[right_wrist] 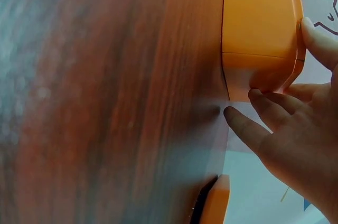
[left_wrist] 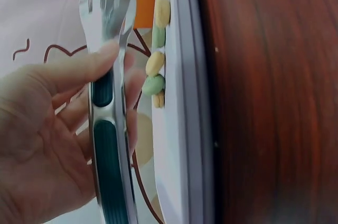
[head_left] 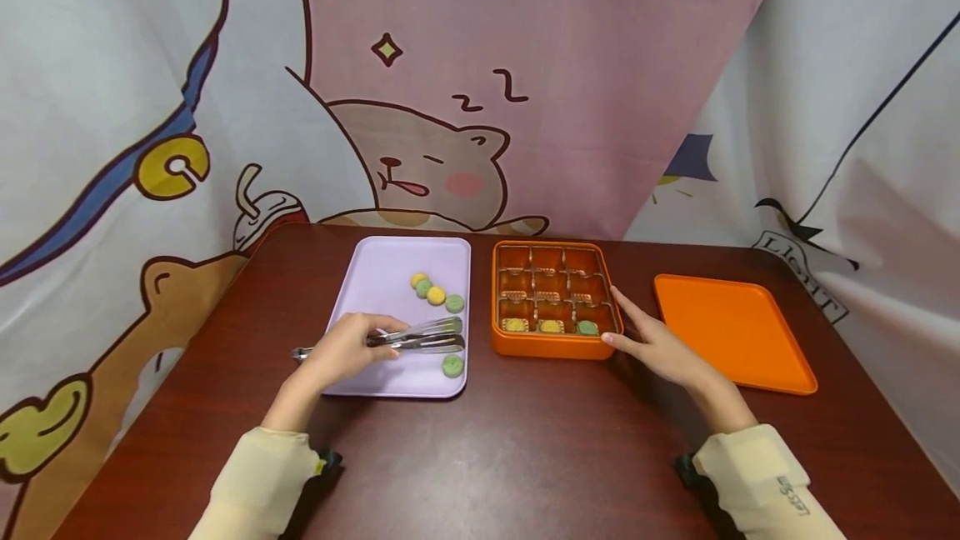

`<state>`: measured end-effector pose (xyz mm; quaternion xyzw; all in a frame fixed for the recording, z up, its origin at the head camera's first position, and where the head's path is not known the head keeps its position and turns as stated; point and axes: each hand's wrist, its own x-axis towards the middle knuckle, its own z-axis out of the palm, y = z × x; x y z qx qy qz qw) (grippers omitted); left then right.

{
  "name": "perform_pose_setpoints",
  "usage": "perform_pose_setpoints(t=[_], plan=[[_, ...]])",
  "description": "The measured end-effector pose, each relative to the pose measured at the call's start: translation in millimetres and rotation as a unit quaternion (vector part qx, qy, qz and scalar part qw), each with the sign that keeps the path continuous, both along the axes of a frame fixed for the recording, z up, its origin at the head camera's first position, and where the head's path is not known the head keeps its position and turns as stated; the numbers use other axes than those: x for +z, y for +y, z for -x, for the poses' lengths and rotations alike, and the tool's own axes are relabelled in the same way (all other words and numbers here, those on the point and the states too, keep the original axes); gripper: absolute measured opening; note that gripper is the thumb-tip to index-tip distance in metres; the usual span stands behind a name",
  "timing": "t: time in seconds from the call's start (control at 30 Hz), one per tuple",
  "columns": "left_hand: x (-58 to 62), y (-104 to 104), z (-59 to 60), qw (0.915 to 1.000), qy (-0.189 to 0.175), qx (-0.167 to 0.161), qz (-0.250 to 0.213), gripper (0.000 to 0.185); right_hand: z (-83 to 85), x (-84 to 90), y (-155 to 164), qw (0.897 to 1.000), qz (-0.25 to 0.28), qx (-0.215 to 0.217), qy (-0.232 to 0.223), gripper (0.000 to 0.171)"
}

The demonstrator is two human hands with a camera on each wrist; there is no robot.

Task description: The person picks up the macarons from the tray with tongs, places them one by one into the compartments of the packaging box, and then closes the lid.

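My left hand [head_left: 345,352] grips a pair of metal tongs [head_left: 427,343] over the lilac tray [head_left: 375,273]; dark green handle grips show in the left wrist view. The tong tips lie around or in front of a green pastry [head_left: 453,322], partly hidden, and I cannot tell whether they pinch it. Another green pastry [head_left: 452,366] sits nearer the front. At the right side of an orange box [head_left: 551,347], my right hand [head_left: 660,347] touches the front corner with thumb and fairly straight fingers. Two yellow pastries [head_left: 515,325] and a green one [head_left: 587,328] occupy the box's front row.
Farther back on the tray lies a line of yellow and green pastries [head_left: 436,296]. Clear plastic dividers [head_left: 548,283] split the box into several compartments. An orange lid [head_left: 735,332] lies flat on the brown table [head_left: 525,457] at right. A printed curtain [head_left: 585,90] hangs behind.
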<state>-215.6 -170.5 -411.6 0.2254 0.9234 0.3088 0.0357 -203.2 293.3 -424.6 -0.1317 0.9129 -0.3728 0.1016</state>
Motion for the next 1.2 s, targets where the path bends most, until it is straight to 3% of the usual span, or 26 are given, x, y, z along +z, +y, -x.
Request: perform_pose_setpoints(t=[0.2,0.43,0.7,1.2], plan=[[-2.0,-6.1,-1.5,0.9990,-0.023,-0.037,-0.008,0.031,1.9,0.7,1.4,1.000,0.001,-0.001,-0.006,0.086],[-8.6,-8.1,-2.2,0.9976,-0.015,-0.068,0.011,0.034,0.9,-1.4,0.1,1.000,-0.010,-0.005,-0.005,0.085],[-13.8,-5.3,-1.4,0.9971,-0.034,-0.065,0.019,0.028,-2.4,-1.4,-0.7,1.000,-0.005,-0.008,-0.004,0.085],[-15.7,-2.4,3.1,0.9974,-0.018,-0.066,0.019,0.019,-0.4,-1.6,0.4,1.000,-0.004,-0.009,-0.005,0.085]])
